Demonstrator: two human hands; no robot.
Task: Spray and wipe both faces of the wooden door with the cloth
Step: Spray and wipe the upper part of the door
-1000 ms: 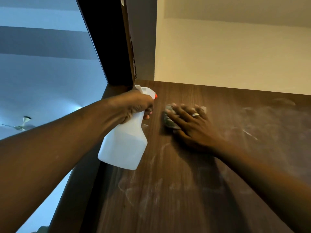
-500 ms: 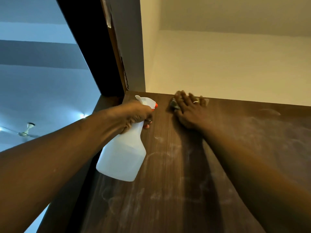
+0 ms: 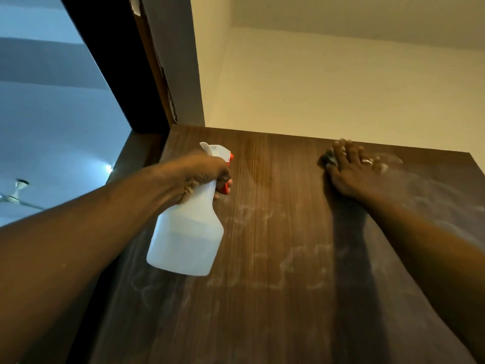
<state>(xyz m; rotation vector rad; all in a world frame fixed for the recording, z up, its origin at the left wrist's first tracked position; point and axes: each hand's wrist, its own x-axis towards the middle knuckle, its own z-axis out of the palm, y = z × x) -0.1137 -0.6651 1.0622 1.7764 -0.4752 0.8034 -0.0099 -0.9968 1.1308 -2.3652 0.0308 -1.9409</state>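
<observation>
At upper right, cloth (image 3: 328, 161) is pressed under flat right hand (image 3: 351, 174), bottle (image 3: 186, 240) gripped by left hand (image 3: 207, 172); from this high reach, lower door (image 3: 275, 285) streaks may be missed.

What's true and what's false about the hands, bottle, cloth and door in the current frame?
1. The left hand grips the translucent white plastic spray bottle by its neck. True.
2. The right hand presses a grey cloth against the dark brown wooden door near its top edge. True.
3. The bottle's nozzle touches the cloth. False: they are well apart, with the bottle to the left.
4. The door face is free of marks. False: whitish streaks show below the hands.
</observation>
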